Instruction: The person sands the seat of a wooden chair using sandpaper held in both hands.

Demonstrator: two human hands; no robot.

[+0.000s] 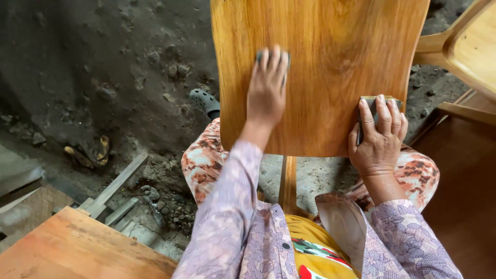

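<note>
Fingers (271, 59) of your left hand (266, 93) lie pressed together and flat over a small dark sanding pad (260, 56), which only peeks out past the fingertips. They pin it against the face of the wooden panel (330, 46), toward the panel's middle. Your right hand (380, 139) sits at the panel's lower right edge, its fingers (382, 111) close together and curled over a second pad (377, 99); the thumb is hidden, so you cannot tell whether it grips behind the edge.

The panel stands tilted across your knees (206, 160), glossy and honey-coloured, with its rounded lower edge just above your lap. A narrow wooden strut (288, 181) runs down beneath it between your legs.

This looks like sanding in mid-stroke, with the left hand working and the right steadying. The next stroke seems to call for even, flat pressure while the right hand keeps the panel from rocking.

Around you are the dirt floor (103, 62), loose stones, a grey shoe (205, 102), a reddish board (77, 248) at lower left and pale chair parts (470, 46) at upper right.
</note>
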